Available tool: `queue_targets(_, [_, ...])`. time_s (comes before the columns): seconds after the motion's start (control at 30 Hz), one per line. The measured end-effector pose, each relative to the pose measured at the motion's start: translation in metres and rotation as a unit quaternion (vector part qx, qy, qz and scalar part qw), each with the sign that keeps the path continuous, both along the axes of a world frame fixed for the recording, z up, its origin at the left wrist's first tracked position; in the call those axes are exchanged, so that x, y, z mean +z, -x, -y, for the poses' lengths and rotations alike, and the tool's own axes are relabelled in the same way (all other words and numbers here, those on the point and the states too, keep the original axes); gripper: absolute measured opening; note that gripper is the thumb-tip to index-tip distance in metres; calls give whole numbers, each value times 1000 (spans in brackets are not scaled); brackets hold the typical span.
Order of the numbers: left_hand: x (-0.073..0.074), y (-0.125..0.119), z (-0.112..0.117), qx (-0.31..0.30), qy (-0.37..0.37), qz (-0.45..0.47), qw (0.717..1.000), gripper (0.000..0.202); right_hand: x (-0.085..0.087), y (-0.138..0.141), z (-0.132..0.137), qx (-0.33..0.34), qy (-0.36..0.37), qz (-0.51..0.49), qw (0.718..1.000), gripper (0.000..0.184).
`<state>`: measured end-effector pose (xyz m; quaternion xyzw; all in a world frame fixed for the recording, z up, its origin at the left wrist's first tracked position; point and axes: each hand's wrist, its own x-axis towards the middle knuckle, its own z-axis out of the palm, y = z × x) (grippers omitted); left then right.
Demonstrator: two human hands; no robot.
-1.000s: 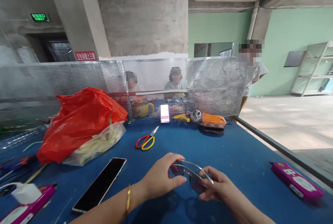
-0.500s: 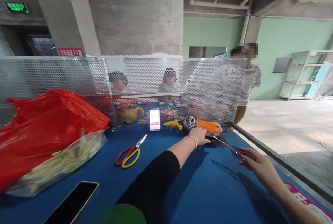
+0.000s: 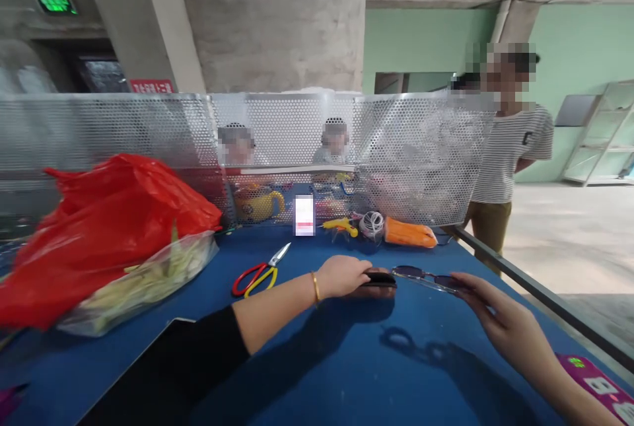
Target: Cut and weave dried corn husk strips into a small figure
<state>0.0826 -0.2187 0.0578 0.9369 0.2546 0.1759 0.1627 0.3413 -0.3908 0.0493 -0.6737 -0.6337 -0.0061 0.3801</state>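
My left hand [image 3: 343,275], wearing a gold bangle, grips a brown glasses case [image 3: 377,290] over the blue tabletop [image 3: 317,373]. The dark mouth of the case faces right and looks partly open. Between the fingers of my right hand [image 3: 505,312] is one side of a pair of sunglasses [image 3: 421,276] with dark lenses and a thin metal frame. Their far lens hangs beside the right end of the case; whether it touches is hard to tell. Left of my left hand lie scissors [image 3: 272,274] with one red and one yellow handle.
At left lie a red plastic bag [image 3: 123,214] and a clear bag [image 3: 148,281] of pale plant pieces. A yellow glue gun [image 3: 341,225], bundled cord [image 3: 371,225] and orange packet [image 3: 410,233] line the perforated screen [image 3: 287,129]. Another person [image 3: 505,155] stands behind at right.
My left hand has drawn the glasses case nearer, away from the orange packet. The sunglasses have turned so both lenses show. My left sleeve now covers most of the dark phone, and the view has shifted.
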Motion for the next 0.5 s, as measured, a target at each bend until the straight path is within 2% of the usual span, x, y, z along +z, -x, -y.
queue_targets(0.03, [2, 18, 6, -15, 0, -11, 1000, 20, 0, 7, 0, 23, 10, 21, 999, 35])
queue_targets(0.1, [5, 50, 17, -9, 8, 1, 1000, 23, 1, 25, -1, 61, 25, 61, 996, 35])
queue_targets(0.2, [4, 82, 26, 43, 57, 59, 996, 20, 3, 56, -7, 97, 32, 111, 989, 34])
queue_targets(0.3, [0, 100, 31, 78, 89, 105, 987, 20, 8, 87, -16, 112, 37, 153, 981, 35])
queue_targets(0.4, [-3, 109, 33, 45, 71, 119, 989, 21, 12, 106, -25, 108, 48, 186, 975, 36])
queue_targets(0.5, [-2, 113, 33, 21, 56, 89, 994, 21, 16, 110, -32, 100, 58, 209, 971, 36])
